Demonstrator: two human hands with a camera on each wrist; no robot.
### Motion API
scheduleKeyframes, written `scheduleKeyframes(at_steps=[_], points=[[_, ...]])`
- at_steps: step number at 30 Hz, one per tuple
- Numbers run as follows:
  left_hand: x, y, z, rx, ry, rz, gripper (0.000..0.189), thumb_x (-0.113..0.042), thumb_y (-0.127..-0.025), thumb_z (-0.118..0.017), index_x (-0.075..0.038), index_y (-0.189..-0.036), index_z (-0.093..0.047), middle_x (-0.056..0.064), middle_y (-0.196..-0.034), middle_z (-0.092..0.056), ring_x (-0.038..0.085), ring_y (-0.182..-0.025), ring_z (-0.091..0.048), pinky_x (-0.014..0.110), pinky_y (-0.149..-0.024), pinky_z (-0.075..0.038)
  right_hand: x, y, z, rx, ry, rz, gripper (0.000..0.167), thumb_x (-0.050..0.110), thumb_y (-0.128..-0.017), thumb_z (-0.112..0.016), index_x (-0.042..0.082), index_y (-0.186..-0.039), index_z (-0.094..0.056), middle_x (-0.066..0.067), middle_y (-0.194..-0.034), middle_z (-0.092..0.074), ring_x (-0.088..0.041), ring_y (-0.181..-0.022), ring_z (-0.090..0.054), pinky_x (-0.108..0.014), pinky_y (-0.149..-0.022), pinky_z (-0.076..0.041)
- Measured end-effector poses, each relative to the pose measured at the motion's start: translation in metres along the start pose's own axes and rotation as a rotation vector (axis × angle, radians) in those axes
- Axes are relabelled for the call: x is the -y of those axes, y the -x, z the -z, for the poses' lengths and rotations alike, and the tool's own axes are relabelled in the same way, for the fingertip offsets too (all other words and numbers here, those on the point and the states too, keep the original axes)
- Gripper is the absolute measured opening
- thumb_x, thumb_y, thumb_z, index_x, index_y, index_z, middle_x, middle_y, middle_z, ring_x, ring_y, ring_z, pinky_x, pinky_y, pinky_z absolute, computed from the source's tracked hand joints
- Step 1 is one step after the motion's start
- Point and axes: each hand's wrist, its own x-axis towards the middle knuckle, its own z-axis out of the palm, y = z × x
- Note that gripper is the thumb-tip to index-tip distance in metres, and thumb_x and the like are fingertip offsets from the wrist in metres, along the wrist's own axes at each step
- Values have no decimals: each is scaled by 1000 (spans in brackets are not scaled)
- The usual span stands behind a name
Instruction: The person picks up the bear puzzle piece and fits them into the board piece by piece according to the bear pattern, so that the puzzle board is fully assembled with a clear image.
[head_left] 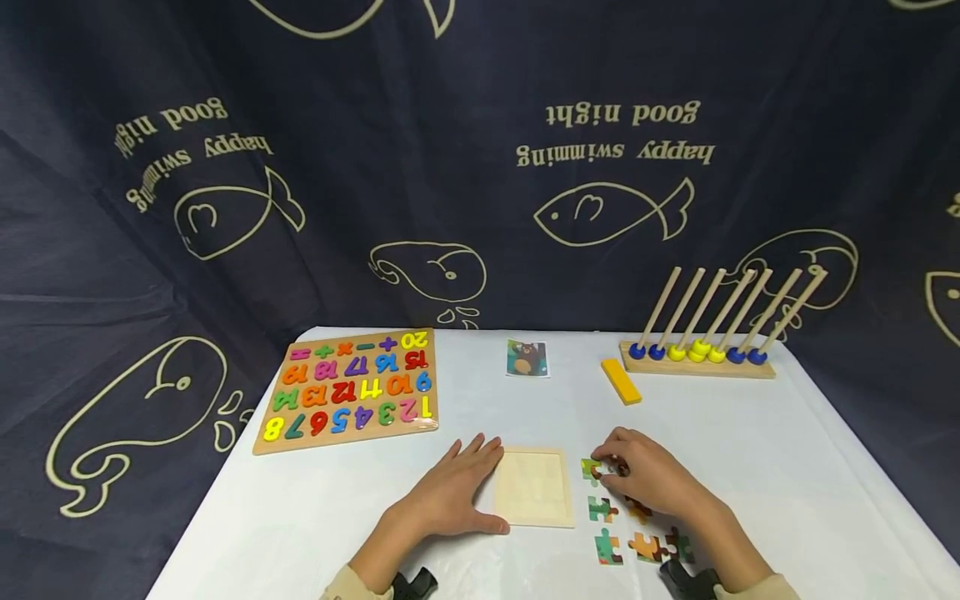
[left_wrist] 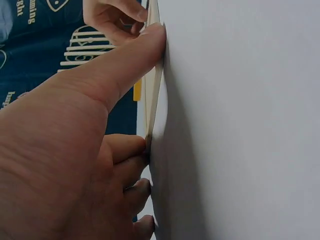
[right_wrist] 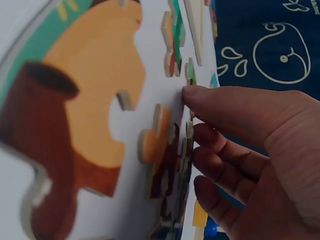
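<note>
A square wooden puzzle tray [head_left: 533, 487] lies bare on the white table. My left hand [head_left: 457, 492] rests along its left edge, fingers extended and thumb at the near left corner; in the left wrist view the thumb touches the tray's rim [left_wrist: 156, 95]. Right of the tray, my right hand [head_left: 648, 471] pinches a green and brown jigsaw piece [head_left: 589, 468] between thumb and fingers, low at the table. Several other pieces lie around and under this hand, among them a green one [head_left: 602, 508], a teal one [head_left: 608, 547] and an orange one [head_left: 647, 547].
A board of coloured numbers [head_left: 352, 392] lies at the back left. Behind the tray is a small bear picture card [head_left: 527, 358]. A yellow block [head_left: 621, 382] and a peg rack with blue and yellow beads [head_left: 701, 367] are at the back right. Dark patterned cloth hangs behind.
</note>
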Motion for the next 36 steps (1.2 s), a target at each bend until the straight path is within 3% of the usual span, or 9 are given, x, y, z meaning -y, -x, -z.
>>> scheduleKeyframes(at_steps=[6, 13, 19, 28, 36], points=[[6, 3, -3, -17, 40, -34, 106, -73, -73, -64, -10, -152, -30, 2, -157, -22, 24, -145, -12, 49, -115, -9, 1, -3, -2, -11, 22, -11, 22, 26, -78, -80, 19, -99, -74, 14, -87, -54, -7, -80, -51, -35, -74, -49], [9, 3, -6, -14, 89, -43, 107, -72, -73, -64, -10, -152, -29, 1, -158, -20, 24, -145, -9, 49, -115, -4, 5, -3, -3, -56, 37, 34, 21, 32, -76, -80, 22, -94, -75, 16, -84, -54, -6, -71, -47, -26, -63, -43], [6, 3, -5, -26, 79, -36, 106, -70, -72, -67, -9, -151, -30, 2, -157, -22, 25, -145, -10, 50, -115, -5, 13, -9, -5, -38, 24, 21, 20, 33, -77, -79, 24, -94, -74, 17, -84, -53, -5, -71, -46, -25, -63, -42], [5, 3, -4, -22, 80, -26, 106, -70, -72, -67, -9, -151, -31, 1, -157, -22, 24, -145, -10, 49, -115, -5, 25, -19, -10, -22, -1, 100, 20, 31, -80, -77, 21, -97, -74, 15, -82, -54, -3, -67, -45, -25, -61, -40], [5, 3, -5, -15, 89, -13, 107, -72, -71, -66, -10, -151, -31, 1, -157, -22, 22, -145, -9, 48, -115, -5, 38, -27, -15, -13, 20, 112, 22, 32, -79, -77, 21, -98, -74, 14, -81, -52, -4, -66, -45, -23, -58, -40]])
